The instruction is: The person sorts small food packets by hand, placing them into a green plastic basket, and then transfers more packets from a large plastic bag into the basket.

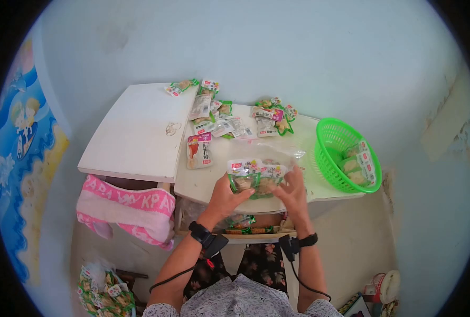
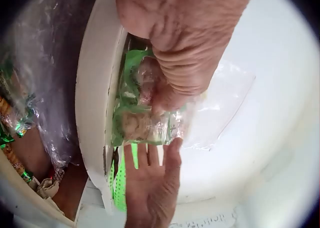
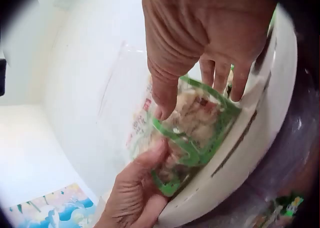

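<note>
A clear plastic bag (image 1: pixel 269 150) with green-edged snack packets (image 1: pixel 244 177) inside lies at the table's front edge. My left hand (image 1: pixel 227 196) grips its left side, thumb on top of a packet. My right hand (image 1: pixel 294 196) is at the right side, its thumb on the packets and its other fingers fairly straight. In the left wrist view, the left hand (image 2: pixel 185 42) pinches the packets (image 2: pixel 137 125), with the right hand (image 2: pixel 152 188) beyond them. The right wrist view shows the right hand's (image 3: pixel 205 37) thumb on the green-edged packets (image 3: pixel 195 118) and the left hand (image 3: pixel 132 193) holding the near end.
Loose packets (image 1: pixel 235 127) lie along the back of the white table (image 1: pixel 185 182), and a red-labelled packet (image 1: pixel 199 150) left of the bag. A green basket (image 1: pixel 327 171) holding packets stands at the right. Below are an open drawer (image 1: pixel 235 238), a pink towel (image 1: pixel 124 208) and a bag of packets (image 1: pixel 105 290).
</note>
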Tool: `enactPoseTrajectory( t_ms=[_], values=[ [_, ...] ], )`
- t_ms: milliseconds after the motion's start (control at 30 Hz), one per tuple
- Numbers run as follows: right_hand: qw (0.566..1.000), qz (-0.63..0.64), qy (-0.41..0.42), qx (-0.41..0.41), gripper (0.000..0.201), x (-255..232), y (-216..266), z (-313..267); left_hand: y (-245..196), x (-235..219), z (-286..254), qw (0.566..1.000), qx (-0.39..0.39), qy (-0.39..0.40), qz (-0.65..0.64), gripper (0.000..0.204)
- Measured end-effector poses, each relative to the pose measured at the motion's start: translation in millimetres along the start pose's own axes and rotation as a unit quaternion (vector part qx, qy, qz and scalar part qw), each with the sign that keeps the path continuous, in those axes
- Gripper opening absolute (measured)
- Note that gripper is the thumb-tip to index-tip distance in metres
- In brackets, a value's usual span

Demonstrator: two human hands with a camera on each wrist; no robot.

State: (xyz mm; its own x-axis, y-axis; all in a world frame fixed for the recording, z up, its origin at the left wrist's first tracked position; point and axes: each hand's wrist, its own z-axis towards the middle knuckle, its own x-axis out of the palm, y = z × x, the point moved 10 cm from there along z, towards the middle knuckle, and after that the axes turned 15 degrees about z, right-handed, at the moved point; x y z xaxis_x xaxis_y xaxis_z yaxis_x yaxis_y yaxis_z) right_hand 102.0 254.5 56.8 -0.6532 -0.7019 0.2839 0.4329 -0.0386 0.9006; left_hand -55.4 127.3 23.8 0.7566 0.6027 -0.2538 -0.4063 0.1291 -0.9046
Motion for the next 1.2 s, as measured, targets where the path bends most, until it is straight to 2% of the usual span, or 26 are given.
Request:
enactPoseTrajectory(
  t_ms=[33,133,233,333,433,533,633,733,833,867,933,1033,1200],
  values=[
    [1.000,0.015,0.014,0.014,0.098,10.8,-9.6,-4.0,1.6,0.3,-1.5,0.999,-0.017,0.009,-0.037,0.054],
    [0.998,0.003,0.022,0.053,0.090,16.9,-37.1,-6.6,5.2,-2.7,-4.0,0.999,-0.037,0.032,-0.022,0.053],
    [0.996,-0.024,0.027,0.080,0.084,9.8,-47.2,-4.1,-1.2,-1.1,-1.8,0.997,0.037,0.030,0.055,0.063],
    [0.996,-0.058,0.039,0.056,0.082,7.0,-29.5,-2.6,-5.5,4.6,-2.5,0.984,0.073,-0.004,0.165,0.068],
    [0.986,-0.146,0.085,-0.006,0.077,27.1,12.5,-7.0,6.0,10.0,-3.0,0.988,-0.020,0.042,0.144,0.070],
    [0.987,-0.123,0.104,-0.014,0.070,35.9,23.9,-8.2,3.4,5.4,-8.2,0.991,-0.023,0.044,0.120,0.068],
    [0.979,-0.113,0.090,0.144,0.062,13.1,-27.4,-4.8,-18.0,-9.7,-11.8,0.970,0.038,0.007,0.239,0.070],
    [0.982,-0.081,0.097,0.138,0.055,12.6,-33.8,-1.2,-15.1,-12.5,-11.9,0.959,0.045,-0.024,0.279,0.075],
    [0.983,-0.026,0.111,0.142,0.056,13.1,-33.7,-2.4,-1.9,0.1,-9.4,0.978,0.041,0.046,0.201,0.079],
    [0.984,-0.021,0.108,0.140,0.056,12.2,-32.5,-3.1,-4.0,1.4,-10.0,0.988,0.050,0.043,0.142,0.078],
    [0.985,-0.009,0.105,0.138,0.056,14.0,-32.4,-4.6,-37.4,-4.3,-8.8,0.997,0.065,0.034,0.026,0.076],
    [0.980,-0.047,0.116,0.152,0.057,18.4,-35.8,-4.1,-48.6,-5.6,-5.9,0.986,0.103,0.049,0.121,0.070],
    [0.975,-0.063,0.135,0.165,0.064,27.2,-36.0,-4.1,-41.7,-8.8,-4.9,0.992,0.075,0.060,0.077,0.068]
  ],
)
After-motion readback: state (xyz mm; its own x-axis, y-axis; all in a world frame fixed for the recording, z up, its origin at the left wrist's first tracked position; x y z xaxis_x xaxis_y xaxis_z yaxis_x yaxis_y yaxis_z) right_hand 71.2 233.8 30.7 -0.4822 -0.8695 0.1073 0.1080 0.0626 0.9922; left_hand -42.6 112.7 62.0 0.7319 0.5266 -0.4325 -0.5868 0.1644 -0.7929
